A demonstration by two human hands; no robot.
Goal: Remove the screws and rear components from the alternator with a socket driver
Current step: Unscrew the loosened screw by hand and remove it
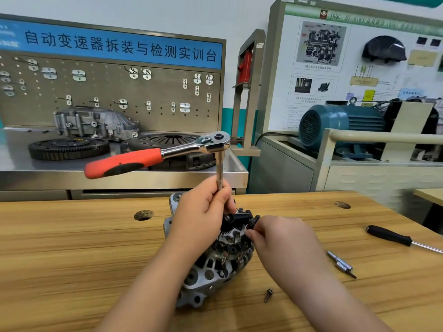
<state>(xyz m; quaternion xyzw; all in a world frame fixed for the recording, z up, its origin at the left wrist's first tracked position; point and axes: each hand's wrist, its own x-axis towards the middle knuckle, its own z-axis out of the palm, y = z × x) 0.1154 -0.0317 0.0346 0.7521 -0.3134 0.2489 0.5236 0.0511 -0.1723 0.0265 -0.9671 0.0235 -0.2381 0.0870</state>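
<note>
Wooden bench [72, 248] fills the lower frame, with the alternator [215, 267] at lower centre, rear face up. Left hand [201, 216] grips the ratchet [148, 159] by its upright extension; right hand [285, 238] pinches a black part [242, 218] on the rear. The handle juts out unsupported to the left, so its weight could tilt the socket off the screw. With no clamp visible, the alternator may also rock. Blue banner [119, 46] at upper left reads 自动变速器拆装与检测实训台.
</note>
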